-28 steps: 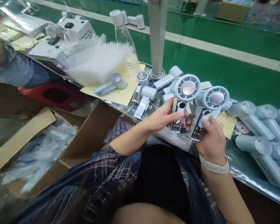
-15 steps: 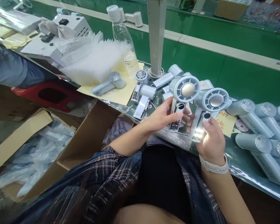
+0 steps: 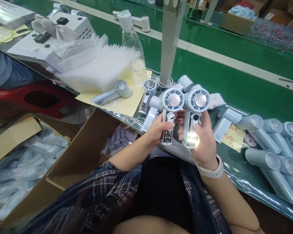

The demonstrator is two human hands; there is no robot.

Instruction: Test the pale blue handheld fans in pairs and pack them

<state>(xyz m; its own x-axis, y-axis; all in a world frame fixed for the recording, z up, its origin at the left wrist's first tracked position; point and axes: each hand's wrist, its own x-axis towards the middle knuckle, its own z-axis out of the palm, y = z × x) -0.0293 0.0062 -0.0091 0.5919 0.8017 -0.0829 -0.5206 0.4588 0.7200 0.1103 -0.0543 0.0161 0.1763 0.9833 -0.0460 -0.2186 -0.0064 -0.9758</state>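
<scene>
My left hand (image 3: 159, 127) is closed around the handle of a light-blue handheld fan (image 3: 173, 100), thumb on its clear front. In my right hand (image 3: 205, 143) is a second handheld fan (image 3: 199, 100), its lower handle brightly lit. Both fans stand upright side by side, their round vented heads facing me and nearly touching. Beyond my left hand, a small fan (image 3: 145, 100) and another fan (image 3: 151, 113) lie on the bench. To the right of my right hand, one more fan (image 3: 226, 122) rests beside a yellow note (image 3: 234, 139) with red writing.
Several fans (image 3: 271, 162) lie in rows at right. A metal post (image 3: 170, 45) rises from the bench, with a water bottle (image 3: 136, 61) and white foam sheets (image 3: 97, 65) left of it. Below stands an open carton (image 3: 80, 146) by a red stool (image 3: 36, 97). A person's sleeve (image 3: 5, 68) shows at left.
Both hands have moved left with their fans, bringing the two heads level and closer together. The fan heads now face me more squarely. The view has shifted slightly.
</scene>
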